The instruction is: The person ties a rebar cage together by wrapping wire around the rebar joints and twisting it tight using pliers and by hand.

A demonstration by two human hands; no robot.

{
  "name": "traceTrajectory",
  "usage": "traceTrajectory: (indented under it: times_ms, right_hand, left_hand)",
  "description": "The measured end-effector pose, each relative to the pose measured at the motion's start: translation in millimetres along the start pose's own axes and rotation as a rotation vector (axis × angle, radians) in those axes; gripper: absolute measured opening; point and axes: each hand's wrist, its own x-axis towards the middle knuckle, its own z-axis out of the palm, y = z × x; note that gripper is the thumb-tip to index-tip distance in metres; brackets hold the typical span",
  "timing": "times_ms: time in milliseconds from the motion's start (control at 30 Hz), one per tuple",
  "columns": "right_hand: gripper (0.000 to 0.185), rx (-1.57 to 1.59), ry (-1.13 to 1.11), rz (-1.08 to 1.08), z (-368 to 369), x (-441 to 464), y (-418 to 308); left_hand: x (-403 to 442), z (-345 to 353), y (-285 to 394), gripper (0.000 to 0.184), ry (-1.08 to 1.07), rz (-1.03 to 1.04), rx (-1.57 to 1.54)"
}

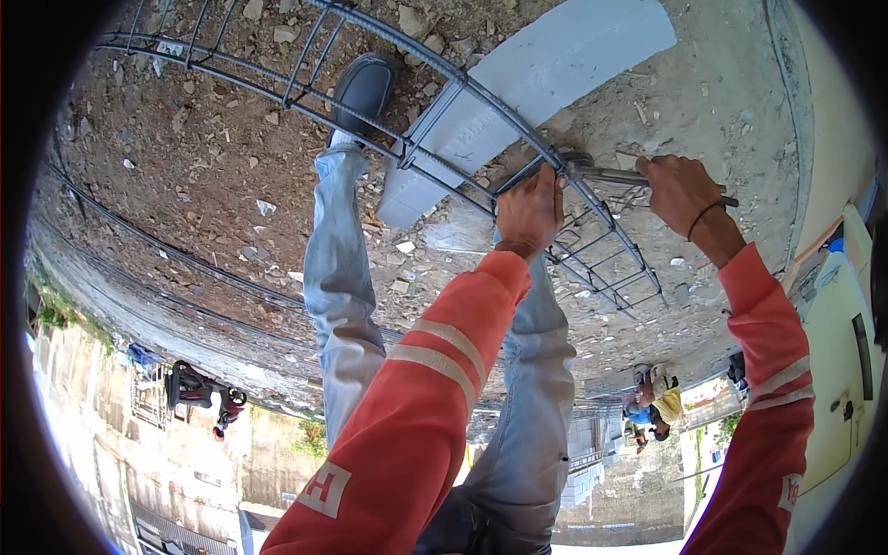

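A long rebar cage (pixel 518 125) with square stirrups runs diagonally across the view, from the upper left to the lower right. My left hand (pixel 531 209) is closed on the cage at a stirrup, knuckles up; its fingertips are partly hidden. My right hand (pixel 680 190) grips the handles of metal pincers (pixel 618 176). The jaws of the pincers meet the long bar beside my left fingers. Whether a tie wire is in the jaws is too small to tell.
Under the cage lies a grey board (pixel 504 106) on rubble-strewn ground (pixel 222 176). My shoe (pixel 363 92) stands close to the bars. Loose bars (pixel 194 264) lie at left. Another person (pixel 661 402) is in the background, with a motorcycle (pixel 199 388) farther left. A pale wall is at right.
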Motion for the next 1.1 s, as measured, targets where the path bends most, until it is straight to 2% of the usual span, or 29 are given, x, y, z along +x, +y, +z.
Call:
traceTrajectory:
  times_ms: [67,100,167,200,333,367,400,467,500,533,600,633,667,733,767,800,867,900,933,1000,1067,1100]
  right_hand:
    - [0.019,0.129,0.053,-0.010,64,5,10]
    - [0.017,0.255,0.114,-0.011,72,7,8]
    - [0.015,0.290,0.116,-0.051,78,13,19]
    - [0.014,0.325,0.104,-0.089,76,14,20]
    - [0.028,0.301,-0.067,-0.131,-2,-13,12]
    - [0.039,0.324,-0.053,-0.288,3,-13,19]
    - [0.039,0.330,-0.048,-0.287,-3,-10,21]
    - [0.042,1.254,-0.861,0.088,-21,-1,26]
    - [0.046,1.305,-0.885,0.090,-22,7,31]
    - [0.046,1.306,-0.884,0.087,-20,10,31]
    - [0.046,0.949,-0.832,0.099,-25,12,27]
    - [0.051,0.702,-0.709,0.070,-37,6,18]
    - [0.051,0.700,-0.722,0.077,-22,-7,19]
    - [0.059,0.014,0.149,-0.127,13,-32,28]
    - [0.056,-0.138,0.286,-0.086,12,-39,28]
    - [0.056,-0.146,0.293,-0.082,10,-41,34]
    - [0.041,-0.269,0.471,-0.109,7,-40,45]
    - [0.033,-0.217,0.419,-0.095,3,-40,45]
    - [0.033,-0.215,0.417,-0.092,6,-40,45]
    - [0.027,0.102,0.094,0.066,23,-44,44]
    - [0.020,0.289,0.088,0.021,73,-54,41]
    - [0.015,0.299,0.004,0.083,59,-54,35]
  left_hand:
    - [0,0,1,0.018,-0.003,-0.004,0.005]
    - [-2,-1,2,0.016,-0.016,-0.010,-0.014]
    - [1,-2,0,0.015,-0.023,-0.012,-0.017]
    - [0,-2,-1,0.013,-0.026,-0.012,-0.015]
    - [-1,6,-1,0.012,-0.020,-0.002,0.031]
    - [0,7,0,0.012,-0.020,0.000,0.034]
    - [-1,7,0,0.013,-0.005,0.010,0.034]
    - [1,6,0,0.013,0.007,0.034,0.041]
    - [2,6,1,0.014,0.015,0.023,0.049]
    - [1,7,1,0.015,0.018,0.006,0.052]
    - [1,8,-1,0.015,0.001,-0.009,0.064]
    - [1,8,-3,0.015,0.017,-0.002,0.072]
    - [-1,9,-1,0.015,0.030,0.008,0.075]
    - [-1,7,1,0.015,0.040,0.018,0.053]
    - [1,6,2,0.014,0.053,0.034,0.046]
    - [2,6,3,0.014,0.061,0.041,0.042]
    - [1,6,1,0.014,0.009,-0.009,0.053]
    - [1,5,2,0.014,0.002,-0.012,0.062]
    - [2,4,1,0.014,-0.002,-0.010,0.062]
    - [2,3,2,0.015,0.003,-0.002,0.049]
    - [0,5,1,0.015,-0.007,-0.006,0.037]
    - [0,5,-2,0.016,-0.022,-0.022,0.035]
